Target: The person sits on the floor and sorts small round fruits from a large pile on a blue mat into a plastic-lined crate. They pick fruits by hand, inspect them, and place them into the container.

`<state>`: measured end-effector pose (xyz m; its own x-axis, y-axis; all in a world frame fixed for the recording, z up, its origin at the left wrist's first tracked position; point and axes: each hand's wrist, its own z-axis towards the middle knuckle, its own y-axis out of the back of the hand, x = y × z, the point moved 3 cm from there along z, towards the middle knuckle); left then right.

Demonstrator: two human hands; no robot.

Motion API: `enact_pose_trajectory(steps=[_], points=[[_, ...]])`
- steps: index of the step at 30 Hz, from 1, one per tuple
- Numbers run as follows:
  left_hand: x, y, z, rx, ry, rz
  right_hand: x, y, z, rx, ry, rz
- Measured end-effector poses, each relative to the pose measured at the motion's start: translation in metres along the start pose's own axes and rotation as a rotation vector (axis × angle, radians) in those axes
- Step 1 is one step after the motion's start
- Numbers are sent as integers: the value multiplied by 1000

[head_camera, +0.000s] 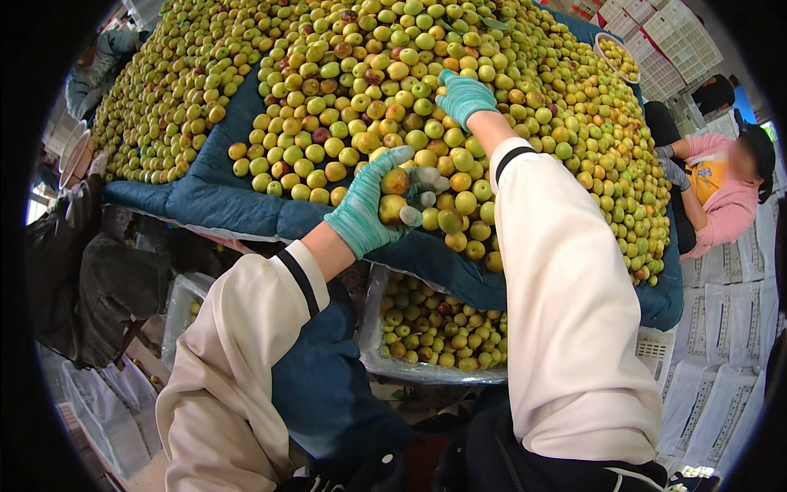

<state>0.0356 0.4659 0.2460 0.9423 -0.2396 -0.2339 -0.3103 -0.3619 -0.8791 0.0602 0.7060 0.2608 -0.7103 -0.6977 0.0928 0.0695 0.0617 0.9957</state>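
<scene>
A large heap of yellow-green jujubes [344, 114], some with red-brown patches, covers a table padded with blue quilted cloth [233, 206]. My left hand [372, 206], in a turquoise striped knit glove with grey fingertips, is turned palm up near the front edge. Its fingers curl around two blotched jujubes [393, 195]. Farther up the heap, my right hand [465, 98], in a matching glove, reaches down among the fruit. The back of that hand faces me and most of its fingers are hidden, so whether it grips a jujube is unclear.
Below the table edge stands a plastic-lined crate [442, 332] of jujubes. A person in a pink top [725, 203] works at the right side; another person's sleeve [92, 77] shows at far left. A bowl of fruit [616, 58] and stacked white crates [676, 43] are at upper right.
</scene>
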Motion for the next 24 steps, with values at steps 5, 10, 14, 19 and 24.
enact_pose_trajectory(steps=[5, 10, 14, 19, 24], points=[[-1, 10, 4, 38, 30, -111, -13, -1, -3, 6, -73, 264], [-15, 18, -6, 131, -11, -153, 19, 14, -46, 162, 99, 887], [-24, 34, -18, 13, -66, -189, 79, 32, -90, 502, 392, 702], [-26, 27, -8, 170, -33, -167, 56, 28, -18, 260, 226, 917], [-35, 47, -7, 88, -32, -181, 87, -17, -12, 256, 224, 106]])
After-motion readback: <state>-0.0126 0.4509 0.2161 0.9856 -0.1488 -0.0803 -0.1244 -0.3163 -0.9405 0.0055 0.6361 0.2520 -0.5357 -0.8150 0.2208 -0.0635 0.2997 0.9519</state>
